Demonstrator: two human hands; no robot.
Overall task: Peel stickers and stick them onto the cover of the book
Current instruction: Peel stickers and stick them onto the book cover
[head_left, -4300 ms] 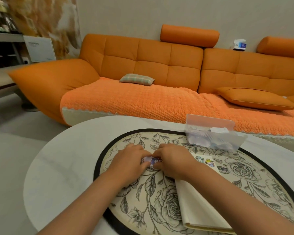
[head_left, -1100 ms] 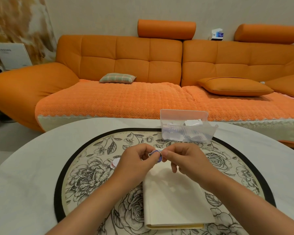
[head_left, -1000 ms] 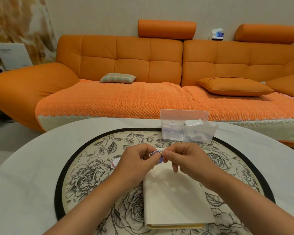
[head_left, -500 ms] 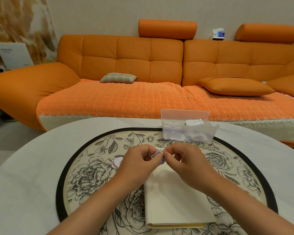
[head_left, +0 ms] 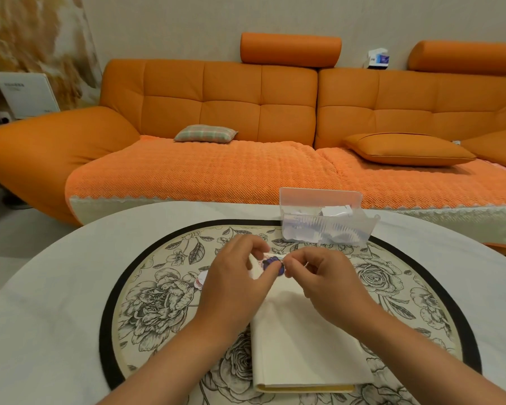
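Mid-frame, the left hand [head_left: 234, 283] and right hand [head_left: 326, 283] both pinch a small blue sticker [head_left: 273, 264] just above the cream book [head_left: 301, 346] on the floral mat [head_left: 158, 302].

Both hands meet over the top edge of the cream book [head_left: 304, 343]: the left hand [head_left: 234, 285] and right hand [head_left: 324, 282] pinch a small blue sticker [head_left: 273, 265] between fingertips. Behind them, a clear plastic box [head_left: 324, 223] sits on the floral round mat [head_left: 158, 299], with an orange sofa [head_left: 246, 118] beyond.
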